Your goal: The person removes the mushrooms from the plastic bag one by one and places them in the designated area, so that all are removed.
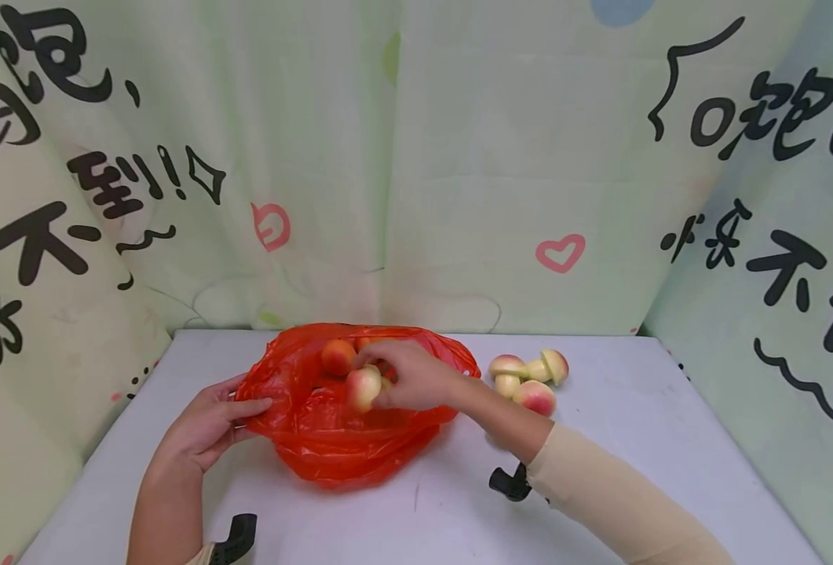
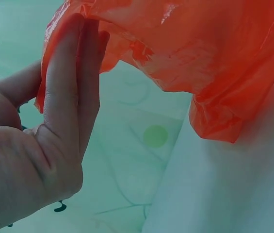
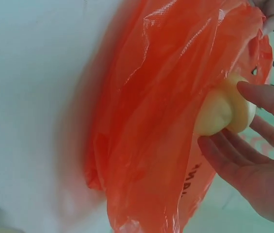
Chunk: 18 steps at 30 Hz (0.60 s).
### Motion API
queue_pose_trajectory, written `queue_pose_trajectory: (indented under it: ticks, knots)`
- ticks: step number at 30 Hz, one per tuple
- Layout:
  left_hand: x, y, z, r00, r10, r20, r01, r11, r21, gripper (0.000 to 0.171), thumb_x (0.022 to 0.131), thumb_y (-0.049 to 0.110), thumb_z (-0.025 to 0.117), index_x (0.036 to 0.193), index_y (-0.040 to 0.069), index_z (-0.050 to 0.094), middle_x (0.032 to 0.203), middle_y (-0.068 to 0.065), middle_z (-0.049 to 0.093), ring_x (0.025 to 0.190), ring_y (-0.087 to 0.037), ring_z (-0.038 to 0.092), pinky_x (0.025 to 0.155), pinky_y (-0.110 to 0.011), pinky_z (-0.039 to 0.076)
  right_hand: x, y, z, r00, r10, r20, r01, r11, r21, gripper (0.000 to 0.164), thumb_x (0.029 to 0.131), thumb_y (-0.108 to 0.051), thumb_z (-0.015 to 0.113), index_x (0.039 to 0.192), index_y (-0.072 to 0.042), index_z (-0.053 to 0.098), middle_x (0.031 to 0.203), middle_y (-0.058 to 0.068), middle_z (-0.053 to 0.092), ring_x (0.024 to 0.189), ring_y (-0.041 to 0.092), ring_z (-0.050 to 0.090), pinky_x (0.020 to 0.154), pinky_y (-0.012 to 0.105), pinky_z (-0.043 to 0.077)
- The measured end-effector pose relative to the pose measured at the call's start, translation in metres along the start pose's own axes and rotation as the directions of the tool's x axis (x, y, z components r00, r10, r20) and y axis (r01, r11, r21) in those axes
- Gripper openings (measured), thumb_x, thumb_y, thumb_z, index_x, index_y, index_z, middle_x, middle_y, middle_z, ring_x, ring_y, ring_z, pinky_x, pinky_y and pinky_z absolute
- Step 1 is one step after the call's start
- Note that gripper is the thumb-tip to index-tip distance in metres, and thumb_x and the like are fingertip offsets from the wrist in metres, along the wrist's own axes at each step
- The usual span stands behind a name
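Note:
A red plastic bag (image 1: 359,451) lies with its mouth spread wide on the table. My left hand (image 1: 207,420) pinches the bag's left rim, thumb on the inside and fingers behind the film, as the left wrist view (image 2: 54,121) also shows. Over the bag's mouth, my right hand (image 1: 412,377) holds a toy mushroom (image 3: 224,109), pale yellow with a thick stem; in the head view its side looks pink-tinged. Inside the bag rests an orange-red round fruit (image 1: 338,357), with another partly hidden behind the right hand.
Right of the bag sits a small group of mushrooms (image 1: 546,366) with pink-tinged caps, and a pink-and-yellow round piece (image 1: 535,398). The white table (image 1: 600,486) ends against a printed curtain (image 1: 473,157) at the back and sides.

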<state>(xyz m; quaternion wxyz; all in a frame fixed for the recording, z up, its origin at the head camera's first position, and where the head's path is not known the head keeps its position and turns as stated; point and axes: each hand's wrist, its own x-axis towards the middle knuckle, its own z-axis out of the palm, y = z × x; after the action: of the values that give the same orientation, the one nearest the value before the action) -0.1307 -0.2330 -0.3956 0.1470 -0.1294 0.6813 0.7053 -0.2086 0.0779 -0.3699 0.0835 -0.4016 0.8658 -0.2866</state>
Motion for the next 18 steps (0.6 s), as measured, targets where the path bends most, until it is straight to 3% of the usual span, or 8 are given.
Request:
queue_pose_trajectory:
  ticks: [6, 14, 18]
  knots:
    - [0.0, -0.001, -0.001, 1.0, 0.006, 0.019, -0.005, 1.0, -0.016, 0.08, 0.098, 0.017, 0.074, 0.163, 0.007, 0.029, 0.134, -0.006, 0.058, 0.105, -0.017, 0.067, 0.089, -0.031, 0.063, -0.009, 0.004, -0.005, 0.999, -0.026, -0.037, 0.027, 0.999, 0.043, 0.036, 0.087, -0.013, 0.08, 0.12, -0.019, 0.066, 0.118, -0.01, 0.066, 0.105, 0.011, 0.06, 0.087, 0.042, 0.061]
    - [0.001, -0.001, -0.002, 1.0, 0.0, 0.027, 0.001, 0.999, -0.036, 0.081, 0.097, 0.016, 0.074, 0.163, 0.007, 0.029, 0.135, -0.005, 0.058, 0.107, -0.017, 0.066, 0.089, -0.032, 0.063, -0.023, 0.002, -0.013, 0.998, 0.007, -0.067, -0.002, 0.997, 0.071, 0.047, 0.088, -0.015, 0.08, 0.132, -0.021, 0.066, 0.129, -0.011, 0.066, 0.116, 0.011, 0.064, 0.092, 0.03, 0.06]
    - [0.001, 0.0, -0.001, 1.0, -0.009, 0.024, 0.01, 0.999, -0.044, 0.08, 0.098, 0.017, 0.075, 0.163, 0.009, 0.03, 0.135, -0.004, 0.057, 0.108, -0.018, 0.065, 0.091, -0.032, 0.063, -0.031, 0.0, -0.018, 0.995, 0.032, -0.09, -0.025, 0.997, 0.077, 0.047, 0.087, -0.015, 0.079, 0.131, -0.023, 0.066, 0.129, -0.011, 0.066, 0.115, 0.013, 0.066, 0.09, 0.028, 0.058]
